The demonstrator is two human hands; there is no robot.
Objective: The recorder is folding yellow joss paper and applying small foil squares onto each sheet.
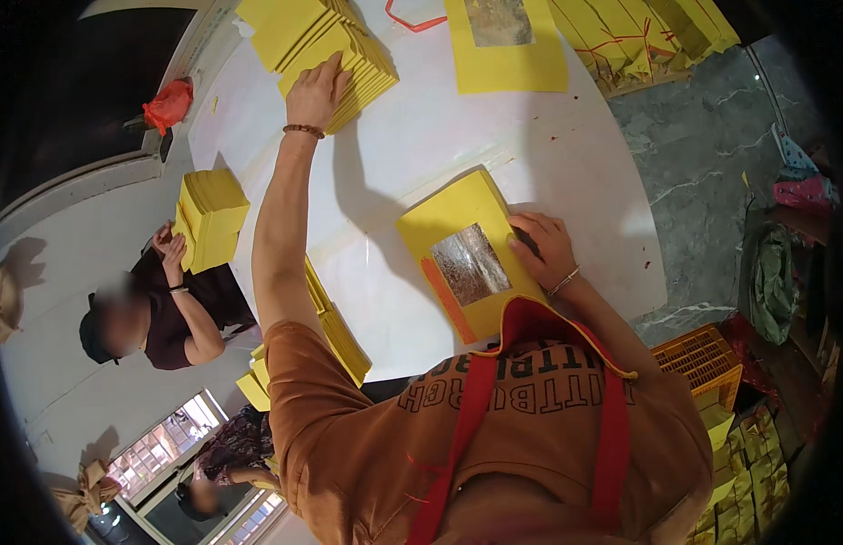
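Two hands (314,94) at yellow stacks' edges (374,80), tabletop (440,136) between

Matt against glossy
Yellow rectangular paper stack (458,207) — matt, bearing a shiny silvery panel (471,263); smooth white table (590,182); polished grey marbled floor (689,145).

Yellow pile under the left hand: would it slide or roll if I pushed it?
The yellow pile would probably slide apart, because its many layers overlap like steps under the left hand. It likely wouldn't roll, since its pieces look flat with straight edges.
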